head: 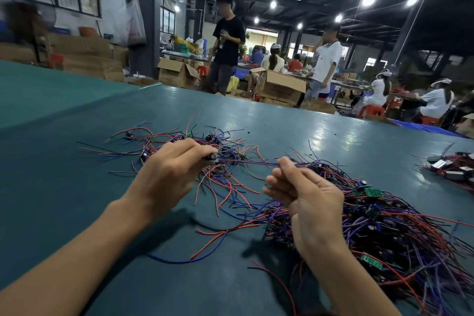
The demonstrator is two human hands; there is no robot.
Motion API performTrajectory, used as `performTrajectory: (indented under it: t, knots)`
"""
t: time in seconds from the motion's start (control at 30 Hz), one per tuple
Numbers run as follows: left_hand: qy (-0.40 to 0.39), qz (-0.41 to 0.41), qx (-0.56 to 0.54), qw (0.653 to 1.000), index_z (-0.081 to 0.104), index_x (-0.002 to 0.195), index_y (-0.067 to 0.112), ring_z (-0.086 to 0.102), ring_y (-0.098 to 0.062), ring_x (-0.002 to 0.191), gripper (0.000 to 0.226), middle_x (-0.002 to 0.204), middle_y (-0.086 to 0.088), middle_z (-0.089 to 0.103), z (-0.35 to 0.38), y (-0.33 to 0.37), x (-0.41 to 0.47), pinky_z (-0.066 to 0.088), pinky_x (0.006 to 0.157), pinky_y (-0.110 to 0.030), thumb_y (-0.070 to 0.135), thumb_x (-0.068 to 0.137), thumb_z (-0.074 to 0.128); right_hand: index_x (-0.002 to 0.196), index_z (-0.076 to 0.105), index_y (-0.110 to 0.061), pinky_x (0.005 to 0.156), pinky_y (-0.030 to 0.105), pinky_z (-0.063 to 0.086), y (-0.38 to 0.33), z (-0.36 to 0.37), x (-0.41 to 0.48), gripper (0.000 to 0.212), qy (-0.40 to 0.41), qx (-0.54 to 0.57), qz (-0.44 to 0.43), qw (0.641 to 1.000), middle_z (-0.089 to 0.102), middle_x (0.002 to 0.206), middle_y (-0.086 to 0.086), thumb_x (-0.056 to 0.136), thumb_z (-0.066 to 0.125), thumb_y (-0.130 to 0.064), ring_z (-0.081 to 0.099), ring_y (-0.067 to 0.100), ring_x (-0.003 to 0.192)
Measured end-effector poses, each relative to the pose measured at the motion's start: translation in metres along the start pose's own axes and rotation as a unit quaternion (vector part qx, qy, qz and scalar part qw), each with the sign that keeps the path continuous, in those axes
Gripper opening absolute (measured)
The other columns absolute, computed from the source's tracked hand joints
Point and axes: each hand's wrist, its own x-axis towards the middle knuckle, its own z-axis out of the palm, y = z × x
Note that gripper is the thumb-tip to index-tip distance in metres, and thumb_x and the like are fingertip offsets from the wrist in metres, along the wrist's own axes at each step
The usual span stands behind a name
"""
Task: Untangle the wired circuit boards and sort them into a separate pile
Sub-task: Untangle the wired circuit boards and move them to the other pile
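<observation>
Fingers [191,149] of left hand [166,174] pinched on what seems a wired circuit board [211,157]; right hand [305,195] curled round its taut leads [247,163]. Beneath, on teal table [77,187]: dense tangled heap [389,228] at right, looser spread pile [225,183] beyond left hand.

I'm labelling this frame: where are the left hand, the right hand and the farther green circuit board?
left hand [177,169], head view, back of the hand.
right hand [307,197], head view, palm side.
farther green circuit board [373,192], head view, its top face.
</observation>
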Motion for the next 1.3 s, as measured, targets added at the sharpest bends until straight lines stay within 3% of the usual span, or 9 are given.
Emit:
performTrajectory:
  t: [0.17, 0.3, 0.37, 0.5, 0.57, 0.77, 1.03, 1.3]
  knots:
    - [0.017, -0.002, 0.033, 0.999, 0.072, 0.119, 0.004, 0.067, -0.034, 0.087, 0.026, 0.101, -0.008, 0.07, 0.0, -0.009, -0.003, 0.054, 0.072, -0.05, 0.01, 0.095, 0.064, 0.08, 0.074, 0.001, 0.057, 0.033, 0.059, -0.003, -0.003, 0.002, 0.013, 0.028, 0.041, 0.008, 0.999, 0.069, 0.073, 0.016, 0.088, 0.071, -0.009, 0.07, 0.024, 0.061]
    - [0.049, -0.013, 0.036, 0.998, 0.067, 0.127, 0.0, 0.066, -0.035, 0.086, 0.034, 0.099, -0.012, 0.069, 0.003, -0.002, -0.002, 0.054, 0.075, -0.049, 0.011, 0.095, 0.066, 0.099, 0.073, 0.002, 0.065, 0.034, 0.061, -0.004, -0.002, -0.001, 0.019, 0.01, 0.118, 0.043, 0.992, 0.071, 0.085, 0.018, 0.087, 0.071, -0.012, 0.073, 0.028, 0.076]
    - [0.069, -0.016, 0.031, 0.997, 0.066, 0.128, -0.001, 0.065, -0.034, 0.086, 0.035, 0.1, -0.012, 0.068, 0.003, 0.002, -0.003, 0.054, 0.077, -0.049, 0.011, 0.095, 0.066, 0.097, 0.073, -0.001, 0.064, 0.033, 0.061, -0.003, 0.001, -0.006, 0.022, -0.006, 0.138, 0.078, 0.987, 0.071, 0.088, 0.018, 0.081, 0.074, -0.016, 0.074, 0.029, 0.08]
    - [0.102, 0.016, 0.031, 0.994, 0.07, 0.121, 0.001, 0.065, -0.03, 0.087, 0.026, 0.101, -0.009, 0.07, 0.003, 0.013, 0.0, 0.053, 0.079, -0.046, 0.013, 0.098, 0.067, 0.098, 0.071, -0.001, 0.05, 0.034, 0.058, 0.009, 0.014, -0.021, 0.035, -0.044, 0.039, 0.144, 0.988, 0.07, 0.083, 0.018, 0.078, 0.078, -0.028, 0.072, 0.029, 0.071]
    - [0.104, 0.051, 0.034, 0.993, 0.072, 0.118, 0.003, 0.063, -0.027, 0.084, 0.024, 0.099, -0.006, 0.071, 0.005, 0.02, 0.002, 0.051, 0.078, -0.042, 0.015, 0.098, 0.068, 0.088, 0.077, -0.005, 0.046, 0.034, 0.056, 0.014, 0.02, -0.027, 0.033, -0.091, -0.015, 0.154, 0.984, 0.068, 0.079, 0.019, 0.076, 0.08, -0.036, 0.071, 0.029, 0.068]
    - [0.046, 0.125, -0.011, 0.991, 0.073, 0.116, 0.005, 0.06, -0.025, 0.076, 0.021, 0.099, -0.001, 0.071, 0.014, 0.037, 0.0, 0.048, 0.069, -0.043, 0.015, 0.097, 0.07, 0.079, 0.078, -0.003, 0.042, 0.029, 0.051, 0.017, 0.021, -0.03, 0.031, -0.119, -0.031, 0.117, 0.986, 0.065, 0.071, 0.016, 0.072, 0.079, -0.033, 0.066, 0.023, 0.059]
    - [0.074, 0.08, -0.015, 0.994, 0.079, 0.1, 0.008, 0.066, -0.024, 0.071, 0.014, 0.086, 0.0, 0.075, 0.004, 0.02, 0.003, 0.051, 0.065, -0.042, 0.019, 0.096, 0.071, 0.071, 0.078, -0.005, 0.045, 0.028, 0.053, 0.008, 0.017, -0.021, 0.021, -0.037, -0.025, 0.047, 0.998, 0.066, 0.068, 0.014, 0.076, 0.079, -0.026, 0.065, 0.021, 0.055]
    - [0.082, 0.035, 0.043, 0.995, 0.08, 0.094, 0.012, 0.072, -0.02, 0.077, 0.009, 0.089, 0.003, 0.077, -0.009, -0.008, -0.003, 0.051, 0.074, -0.044, 0.016, 0.091, 0.074, 0.072, 0.078, -0.008, 0.05, 0.03, 0.056, -0.006, 0.003, -0.008, 0.019, -0.001, 0.006, 0.021, 1.0, 0.07, 0.075, 0.015, 0.079, 0.078, -0.025, 0.069, 0.022, 0.061]
